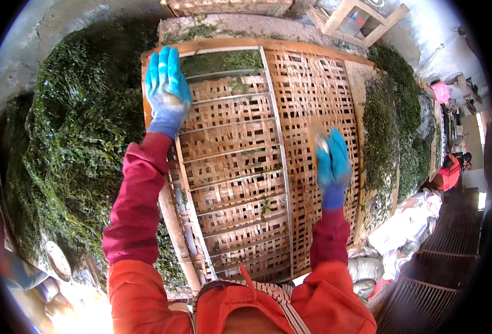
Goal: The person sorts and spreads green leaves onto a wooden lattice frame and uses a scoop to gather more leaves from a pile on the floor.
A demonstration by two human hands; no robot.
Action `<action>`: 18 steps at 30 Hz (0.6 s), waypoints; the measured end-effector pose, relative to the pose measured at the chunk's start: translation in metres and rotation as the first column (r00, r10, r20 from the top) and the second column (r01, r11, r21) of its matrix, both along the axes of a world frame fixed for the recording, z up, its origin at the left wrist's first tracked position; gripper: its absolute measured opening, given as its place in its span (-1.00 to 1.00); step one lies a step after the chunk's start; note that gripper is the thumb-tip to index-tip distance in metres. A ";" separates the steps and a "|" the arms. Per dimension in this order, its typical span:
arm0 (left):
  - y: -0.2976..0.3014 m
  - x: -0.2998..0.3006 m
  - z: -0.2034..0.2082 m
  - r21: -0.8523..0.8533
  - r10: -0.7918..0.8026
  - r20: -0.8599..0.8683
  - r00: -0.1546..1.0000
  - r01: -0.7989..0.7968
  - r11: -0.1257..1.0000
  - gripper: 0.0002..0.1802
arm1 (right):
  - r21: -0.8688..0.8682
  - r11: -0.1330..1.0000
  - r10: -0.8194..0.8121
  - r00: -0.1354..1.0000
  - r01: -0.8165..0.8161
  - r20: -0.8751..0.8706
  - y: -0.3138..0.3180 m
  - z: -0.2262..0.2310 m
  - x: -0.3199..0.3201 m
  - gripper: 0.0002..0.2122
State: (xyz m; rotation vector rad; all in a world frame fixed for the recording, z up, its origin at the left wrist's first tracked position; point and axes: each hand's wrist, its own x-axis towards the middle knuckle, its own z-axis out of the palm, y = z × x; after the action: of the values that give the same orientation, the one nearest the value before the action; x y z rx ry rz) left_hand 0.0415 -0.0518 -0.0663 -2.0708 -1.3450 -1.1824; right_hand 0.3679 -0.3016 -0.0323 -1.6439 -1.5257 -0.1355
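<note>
2 blue-gloved hands work a woven bamboo tray (240, 156) running lengthwise away from the person: left hand (167, 89) spread flat on its far-left corner, right hand (332, 158) nearer, curled around a small pale object (319, 142).

Woven bamboo tray (240, 167) is held flat w/ left hand (167, 92), in blue glove, laid on its far-left corner. Right hand (333, 161), also gloved, is closed on a small pale object (319, 142) approx. mid-right of tray. Green seaweed heaps (79, 133) are seen both sides.
</note>
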 end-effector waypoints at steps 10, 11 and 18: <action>0.000 0.010 0.003 -0.160 -0.061 0.049 0.997 0.068 0.985 -0.39 | -0.035 0.757 0.446 0.477 -0.652 0.757 0.330 -0.004 -0.095 -0.65; 0.001 0.008 -0.003 -0.237 -0.070 0.035 0.997 0.076 0.969 -0.41 | -0.058 0.739 0.499 0.488 -0.671 0.716 0.337 -0.013 -0.095 -0.63; 0.083 0.033 0.041 -0.162 0.027 -0.131 0.991 -0.049 0.986 -0.79 | -0.253 0.736 0.637 0.514 -0.628 0.574 0.312 -0.005 -0.100 -0.86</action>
State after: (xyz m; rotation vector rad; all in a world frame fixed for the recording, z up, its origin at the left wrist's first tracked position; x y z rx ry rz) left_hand 0.0749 0.0310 -0.0250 -2.1828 -1.4569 -0.9330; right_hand 0.2679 0.0108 -0.0372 -0.9457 -2.5790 -0.2971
